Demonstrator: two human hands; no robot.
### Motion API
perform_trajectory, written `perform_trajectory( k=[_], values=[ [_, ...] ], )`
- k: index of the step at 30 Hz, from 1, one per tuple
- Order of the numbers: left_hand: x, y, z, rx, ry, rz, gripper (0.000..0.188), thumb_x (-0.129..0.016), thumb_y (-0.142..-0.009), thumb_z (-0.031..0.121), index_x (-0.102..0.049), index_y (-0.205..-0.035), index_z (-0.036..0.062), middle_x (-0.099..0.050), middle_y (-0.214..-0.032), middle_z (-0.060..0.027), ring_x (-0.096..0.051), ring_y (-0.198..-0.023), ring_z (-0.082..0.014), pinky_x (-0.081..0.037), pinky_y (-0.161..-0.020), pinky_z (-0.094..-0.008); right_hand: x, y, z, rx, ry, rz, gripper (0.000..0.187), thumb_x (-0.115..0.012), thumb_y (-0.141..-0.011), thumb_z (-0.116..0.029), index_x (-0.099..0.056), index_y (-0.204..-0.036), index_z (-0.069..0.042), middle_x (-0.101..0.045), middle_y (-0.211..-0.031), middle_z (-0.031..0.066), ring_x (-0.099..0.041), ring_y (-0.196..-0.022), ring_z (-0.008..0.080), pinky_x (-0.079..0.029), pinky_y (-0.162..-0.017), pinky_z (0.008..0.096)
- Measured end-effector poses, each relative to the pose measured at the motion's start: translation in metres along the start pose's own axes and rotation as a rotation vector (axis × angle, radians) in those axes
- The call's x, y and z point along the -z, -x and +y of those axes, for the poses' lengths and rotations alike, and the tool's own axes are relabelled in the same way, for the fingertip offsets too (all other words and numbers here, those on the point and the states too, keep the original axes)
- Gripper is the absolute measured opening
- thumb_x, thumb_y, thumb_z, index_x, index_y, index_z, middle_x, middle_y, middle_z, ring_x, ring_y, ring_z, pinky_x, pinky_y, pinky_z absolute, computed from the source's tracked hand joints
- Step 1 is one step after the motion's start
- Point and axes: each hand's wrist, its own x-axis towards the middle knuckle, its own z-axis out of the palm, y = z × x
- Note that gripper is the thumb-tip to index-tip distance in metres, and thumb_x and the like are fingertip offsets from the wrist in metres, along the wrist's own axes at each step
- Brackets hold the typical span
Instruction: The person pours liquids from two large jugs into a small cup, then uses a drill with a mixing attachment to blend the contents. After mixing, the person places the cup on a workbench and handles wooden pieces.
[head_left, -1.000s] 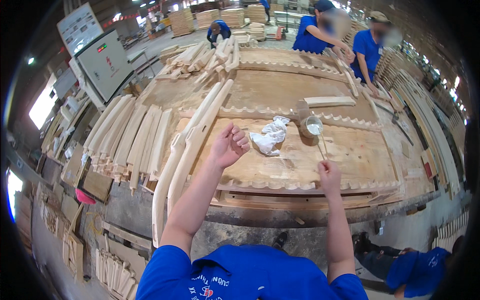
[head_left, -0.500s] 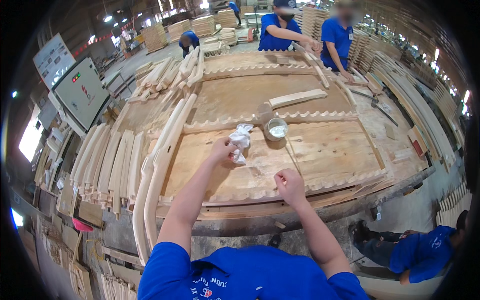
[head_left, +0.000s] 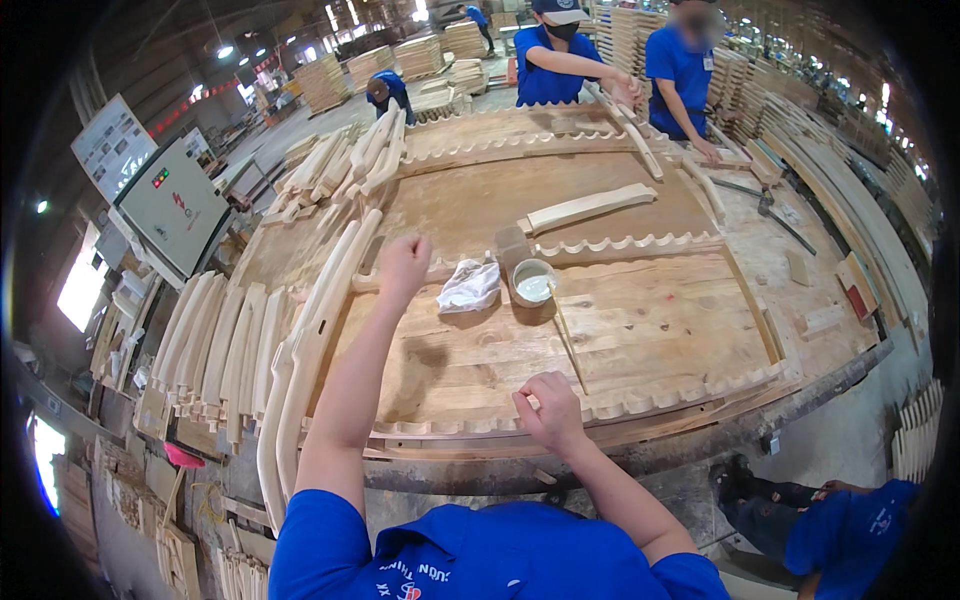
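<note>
My left hand [head_left: 405,265] is raised above the left end of the scalloped rail [head_left: 640,245], its fingers curled with nothing seen in them. Beside it, a crumpled white rag [head_left: 470,287] lies by itself on the wooden panel [head_left: 660,330]. A small pot [head_left: 533,283] of whitish liquid stands right of the rag. From the pot a thin stick [head_left: 567,340] leans toward me, its near end close to my right hand [head_left: 550,410]. That hand hovers at the panel's near edge with fingers curled in; whatever they hold, if anything, is hidden.
Long curved wooden posts [head_left: 320,320] lie along the panel's left side, and several slats [head_left: 215,345] are stacked beyond them. A loose board [head_left: 590,208] rests behind the pot. Co-workers stand at the far side; another person [head_left: 840,530] is at lower right.
My left hand has let go of the rag and moved up and left. The rag now lies flatter on the panel. My right hand has shifted slightly left and toward me.
</note>
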Motion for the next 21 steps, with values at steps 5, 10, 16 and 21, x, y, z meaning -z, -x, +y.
perform_trajectory(
  k=[5,10,16,21],
  values=[
    [0.052,0.032,-0.001,0.075,0.24,0.303,0.015,-0.049,-0.089,0.013,-0.054,-0.099,0.0037,-0.047,-0.06,-0.0065,-0.043,-0.053,-0.0165,-0.037,-0.051,-0.0329,0.006,0.003,-0.002,-0.21,-0.101,-0.092,0.012,-0.06,-0.073,-0.006,-0.057,-0.085,-0.005,-0.053,-0.068,0.0091,-0.052,-0.064,0.0261,-0.043,-0.057,0.037],
    [0.142,0.099,-0.067,0.243,0.104,0.259,0.025,-0.048,-0.088,0.011,-0.05,-0.113,0.006,-0.05,-0.067,-0.0047,-0.048,-0.058,-0.0155,-0.041,-0.056,-0.0299,-0.006,0.006,-0.01,-0.145,-0.148,-0.027,0.017,-0.056,-0.073,-0.001,-0.056,-0.09,-0.003,-0.053,-0.07,0.0111,-0.051,-0.063,0.0255,-0.042,-0.057,0.0364],
    [0.24,0.197,-0.129,0.493,-0.048,-0.031,0.027,-0.056,-0.083,0.02,-0.057,-0.104,0.0031,-0.06,-0.078,-0.009,-0.058,-0.071,-0.0163,-0.046,-0.066,-0.0308,-0.015,0.008,-0.009,-0.29,-0.254,0.012,0.009,-0.058,-0.078,-0.004,-0.057,-0.086,-0.001,-0.055,-0.067,0.0113,-0.055,-0.06,0.0253,-0.042,-0.055,0.0374],
    [0.26,0.276,-0.162,0.462,-0.124,-0.153,0.029,-0.059,-0.082,0.022,-0.057,-0.103,0.0018,-0.061,-0.076,-0.01,-0.059,-0.072,-0.0207,-0.047,-0.067,-0.0314,-0.021,0.005,-0.012,-0.152,0.009,-0.006,0.018,-0.064,-0.079,-0.017,-0.056,-0.07,-0.003,-0.056,-0.06,0.0138,-0.054,-0.054,0.03,-0.041,-0.052,0.0385]
  ],
)
